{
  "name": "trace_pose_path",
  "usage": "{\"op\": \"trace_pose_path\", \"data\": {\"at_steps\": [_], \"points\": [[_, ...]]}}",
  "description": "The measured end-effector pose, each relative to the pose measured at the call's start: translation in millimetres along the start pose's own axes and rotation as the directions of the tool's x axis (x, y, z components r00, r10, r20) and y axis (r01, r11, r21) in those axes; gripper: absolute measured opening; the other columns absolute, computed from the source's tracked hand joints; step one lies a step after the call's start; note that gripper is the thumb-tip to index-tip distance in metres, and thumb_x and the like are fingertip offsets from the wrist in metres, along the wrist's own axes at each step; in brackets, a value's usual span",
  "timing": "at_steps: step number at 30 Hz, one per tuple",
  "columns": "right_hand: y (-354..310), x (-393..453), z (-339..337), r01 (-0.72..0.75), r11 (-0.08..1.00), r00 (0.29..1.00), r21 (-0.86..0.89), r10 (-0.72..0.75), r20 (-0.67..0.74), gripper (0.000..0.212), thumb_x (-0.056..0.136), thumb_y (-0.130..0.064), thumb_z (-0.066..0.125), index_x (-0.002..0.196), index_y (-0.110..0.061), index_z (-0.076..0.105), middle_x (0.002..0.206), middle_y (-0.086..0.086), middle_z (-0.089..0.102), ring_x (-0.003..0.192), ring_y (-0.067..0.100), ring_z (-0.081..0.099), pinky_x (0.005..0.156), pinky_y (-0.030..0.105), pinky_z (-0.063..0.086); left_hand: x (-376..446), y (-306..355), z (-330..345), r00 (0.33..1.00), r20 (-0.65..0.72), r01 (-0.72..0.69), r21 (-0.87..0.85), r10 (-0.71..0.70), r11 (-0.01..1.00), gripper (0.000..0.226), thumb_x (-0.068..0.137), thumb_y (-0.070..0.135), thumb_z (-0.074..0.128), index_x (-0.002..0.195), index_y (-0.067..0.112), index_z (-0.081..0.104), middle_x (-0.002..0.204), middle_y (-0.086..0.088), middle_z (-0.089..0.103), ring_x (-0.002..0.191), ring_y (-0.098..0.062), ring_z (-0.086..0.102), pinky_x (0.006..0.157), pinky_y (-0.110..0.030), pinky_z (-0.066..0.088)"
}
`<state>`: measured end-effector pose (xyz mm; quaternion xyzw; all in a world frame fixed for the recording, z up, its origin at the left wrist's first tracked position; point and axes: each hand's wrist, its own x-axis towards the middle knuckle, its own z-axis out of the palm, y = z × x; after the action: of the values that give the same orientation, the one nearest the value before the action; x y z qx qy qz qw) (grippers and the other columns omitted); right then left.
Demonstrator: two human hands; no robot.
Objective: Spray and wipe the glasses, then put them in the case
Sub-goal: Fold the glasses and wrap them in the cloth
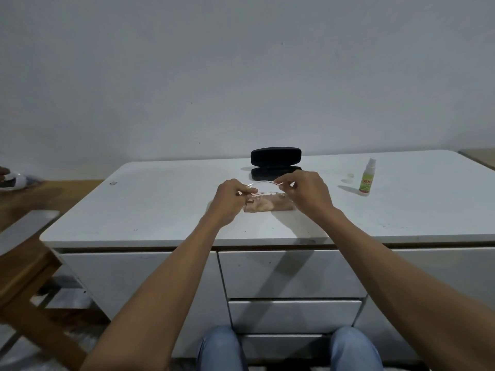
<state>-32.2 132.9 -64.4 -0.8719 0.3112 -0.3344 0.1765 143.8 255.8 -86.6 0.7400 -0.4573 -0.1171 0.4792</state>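
- holding the glasses (265,186) above the cloth (267,203), just near of the open case (276,163).
- left hand (230,198) and right hand (302,192) pinching the frame ends, fingers clamped.
- probably folding the arms; keeping fingertips off the lenses, easing gently toward the case.

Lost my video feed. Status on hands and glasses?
Left hand and right hand both in grip on glasses, above cloth. Case open behind. Spray bottle off right. Nothing in the way.

Both hands, left hand (231,197) and right hand (302,192), pinch the glasses (263,188) above a cloth (267,204), the open case (276,163) behind.
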Motion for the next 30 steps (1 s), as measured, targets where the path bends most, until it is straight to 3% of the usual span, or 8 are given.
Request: {"op": "trace_pose_path", "data": {"at_steps": [4,8,11,13,16,18,21,30], "points": [[-5.9,1.8,2.4,0.050,0.993,0.993,-0.105,-0.038,0.113,0.024,0.096,-0.021,0.064,0.110,-0.030,0.081,0.108,-0.006,0.076,0.103,0.019,0.064,0.072,0.030,0.044,1.8,-2.8,-9.3,0.997,-0.012,0.074,-0.127,-0.077,0.989,0.029,0.086,-0.013,0.062,0.098,0.006,0.080,0.089,-0.005,0.073,0.079,-0.015,0.063,0.062,-0.017,0.047],[-8.8,-0.3,5.0,0.081,0.983,0.989,-0.164,-0.058,0.139,0.033,0.095,-0.014,0.057,0.109,-0.030,0.082,0.108,-0.004,0.078,0.105,0.020,0.062,0.072,0.032,0.051,3.5,-3.8,-11.7,0.996,0.001,0.088,-0.146,-0.089,0.985,0.025,0.088,-0.008,0.065,0.095,0.010,0.081,0.083,0.000,0.071,0.084,-0.016,0.064,0.072,-0.021,0.049],[-4.0,-0.7,4.3,0.045,0.991,0.995,-0.125,-0.033,0.098,0.033,0.092,-0.017,0.060,0.115,-0.032,0.078,0.106,-0.006,0.075,0.111,0.018,0.056,0.075,0.032,0.048,-0.4,2.9,-11.4,0.998,-0.058,0.024,-0.043,-0.026,0.999,0.021,0.093,0.005,0.065,0.103,0.016,0.080,0.091,0.001,0.071,0.080,-0.011,0.060,0.067,-0.006,0.044],[2.3,-1.5,1.3,0.045,0.995,0.995,-0.089,-0.037,0.090,0.031,0.092,-0.022,0.066,0.120,-0.033,0.075,0.105,-0.009,0.074,0.110,0.014,0.053,0.075,0.030,0.041,-3.8,7.7,-13.9,0.997,-0.067,-0.030,-0.001,0.030,1.000,0.018,0.092,0.016,0.069,0.106,0.020,0.079,0.096,0.000,0.069,0.077,-0.010,0.057,0.063,-0.005,0.043],[10.2,-5.6,-4.5,0.058,0.996,0.986,-0.062,-0.048,0.163,0.033,0.089,-0.040,0.073,0.121,-0.034,0.074,0.109,-0.007,0.072,0.102,0.008,0.049,0.076,0.029,0.041,-7.1,7.7,-19.7,0.998,0.015,-0.070,0.107,0.069,0.992,0.021,0.082,0.032,0.079,0.103,0.032,0.080,0.101,0.004,0.067,0.083,-0.012,0.057,0.068,-0.017,0.042],[13.3,-8.3,-6.9,0.076,0.995,0.978,-0.063,-0.062,0.198,0.037,0.085,-0.048,0.076,0.120,-0.035,0.075,0.108,-0.005,0.075,0.100,0.011,0.059,0.078,0.032,0.050,-9.9,8.3,-23.6,0.996,0.067,-0.076,0.158,0.066,0.985,0.026,0.073,0.041,0.079,0.099,0.036,0.080,0.102,0.005,0.067,0.088,-0.013,0.058,0.073,-0.025,0.045],[12.7,-13.0,-9.9,0.099,0.993,0.971,-0.057,-0.084,0.224,0.044,0.079,-0.053,0.078,0.119,-0.035,0.076,0.105,-0.003,0.079,0.100,0.015,0.068,0.084,0.035,0.056,-13.9,11.1,-27.9,0.985,0.147,-0.135,0.306,0.094,0.942,0.045,0.065,0.052,0.079,0.108,0.037,0.078,0.106,0.007,0.071,0.094,-0.014,0.060,0.079,-0.031,0.049],[11.0,-8.0,-16.6,0.061,0.998,0.937,-0.035,-0.045,0.348,0.052,0.076,-0.045,0.084,0.126,-0.038,0.070,0.114,0.004,0.073,0.103,0.016,0.064,0.083,0.028,0.046,-13.1,9.6,-28.5,0.978,0.187,-0.157,0.344,0.096,0.926,0.045,0.074,0.037,0.086,0.118,0.031,0.076,0.113,0.002,0.075,0.080,-0.002,0.054,0.072,-0.023,0.042]]}}
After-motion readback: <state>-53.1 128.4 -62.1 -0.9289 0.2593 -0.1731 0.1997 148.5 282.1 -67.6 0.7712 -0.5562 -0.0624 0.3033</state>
